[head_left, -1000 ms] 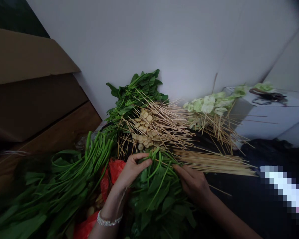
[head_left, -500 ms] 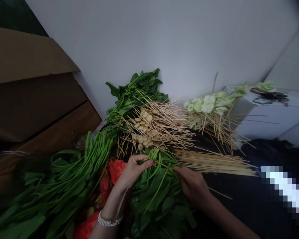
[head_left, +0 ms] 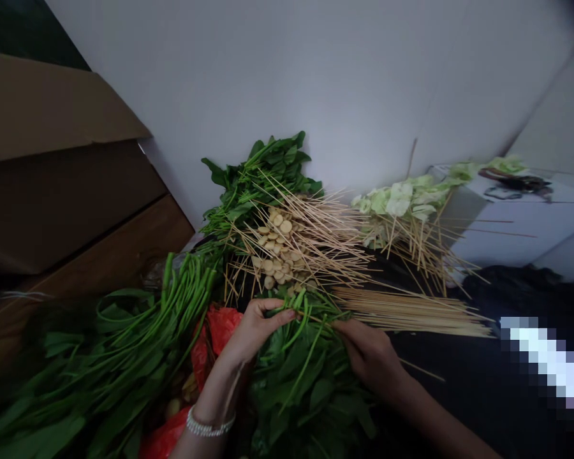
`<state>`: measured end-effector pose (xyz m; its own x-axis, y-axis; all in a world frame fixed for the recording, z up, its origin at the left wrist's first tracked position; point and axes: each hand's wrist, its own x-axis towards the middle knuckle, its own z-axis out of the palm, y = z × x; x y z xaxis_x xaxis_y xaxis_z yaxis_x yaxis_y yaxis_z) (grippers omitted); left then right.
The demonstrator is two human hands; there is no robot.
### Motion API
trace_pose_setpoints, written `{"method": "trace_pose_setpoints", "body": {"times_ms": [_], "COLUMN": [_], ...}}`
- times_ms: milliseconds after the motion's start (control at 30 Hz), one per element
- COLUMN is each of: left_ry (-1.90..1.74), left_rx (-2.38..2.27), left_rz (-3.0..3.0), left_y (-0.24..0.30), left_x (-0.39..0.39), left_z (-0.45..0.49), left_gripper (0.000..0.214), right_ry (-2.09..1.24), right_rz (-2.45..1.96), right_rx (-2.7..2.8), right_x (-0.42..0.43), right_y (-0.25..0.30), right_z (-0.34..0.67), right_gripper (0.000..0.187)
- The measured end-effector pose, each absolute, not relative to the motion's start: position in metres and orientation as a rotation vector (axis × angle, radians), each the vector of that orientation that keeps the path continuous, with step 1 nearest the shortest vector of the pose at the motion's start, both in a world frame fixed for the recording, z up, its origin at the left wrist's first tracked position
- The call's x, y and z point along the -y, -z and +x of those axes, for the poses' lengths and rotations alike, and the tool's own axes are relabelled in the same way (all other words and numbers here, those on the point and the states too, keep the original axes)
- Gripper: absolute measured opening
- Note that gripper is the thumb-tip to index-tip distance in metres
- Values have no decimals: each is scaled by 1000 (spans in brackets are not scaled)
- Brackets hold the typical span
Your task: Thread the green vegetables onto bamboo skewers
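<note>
My left hand (head_left: 253, 331) pinches the stems at the top of a bunch of leafy greens (head_left: 301, 376) lying in front of me. My right hand (head_left: 370, 354) grips the same bunch from the right side, fingers curled into the leaves. A bead bracelet (head_left: 209, 426) circles my left wrist. Just beyond my fingers lie bare bamboo skewers (head_left: 411, 312) and skewers threaded with pale round slices (head_left: 280, 252).
A large bundle of long-stemmed greens (head_left: 124, 344) lies at the left over a red plastic bag (head_left: 215, 331). More leafy greens (head_left: 258, 178) and skewered pale cabbage (head_left: 402, 201) sit by the white wall. A cardboard box (head_left: 52, 159) stands at the left, a white surface (head_left: 521, 223) at the right.
Both hands drew slightly closer together on the bunch, and my left fingers closed tighter on the stems. Nothing else moved.
</note>
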<state>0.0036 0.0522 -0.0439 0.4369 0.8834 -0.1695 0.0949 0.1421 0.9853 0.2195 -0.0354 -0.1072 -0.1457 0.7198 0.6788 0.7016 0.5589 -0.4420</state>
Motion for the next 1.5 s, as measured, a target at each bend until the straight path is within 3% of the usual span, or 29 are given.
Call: {"method": "trace_pose_setpoints", "body": {"times_ms": [167,367,600,733,933,1167,1333,1500], "left_ry": [-802,-943,-1173,-1282,-1055,-1204,-1233,-1206], "left_rx": [-1024,-1040,-967,-739,-614,-853,-1006,-1100], "left_rz": [1285,1223,870,647,778,1059,1425,1605], "left_y": [48,48,50,52,52,76,82,80], "left_x": [-50,-63,-74,-75,-70,-75,-67,-60], "left_z": [9,-7,-20,-13,-5,5,7,4], "left_gripper": [28,32,45,44,71,71,51,48], "right_ry": [132,115,-640,-1015,-1303,-1146,-681,-101], "right_rz": [-1158,-1310,-1338,-1340,-1286,-1119,-975,-987], "right_rx": [1904,1935,1804,1439,1188,1138,1320,1475], "right_x": [35,36,58,58,36,2,-57,-158], "right_y": [111,97,59,46,44,-14,-68,-111], "right_z": [220,227,246,251,246,236,220,200], "right_gripper": [36,28,24,33,49,46,35,33]}}
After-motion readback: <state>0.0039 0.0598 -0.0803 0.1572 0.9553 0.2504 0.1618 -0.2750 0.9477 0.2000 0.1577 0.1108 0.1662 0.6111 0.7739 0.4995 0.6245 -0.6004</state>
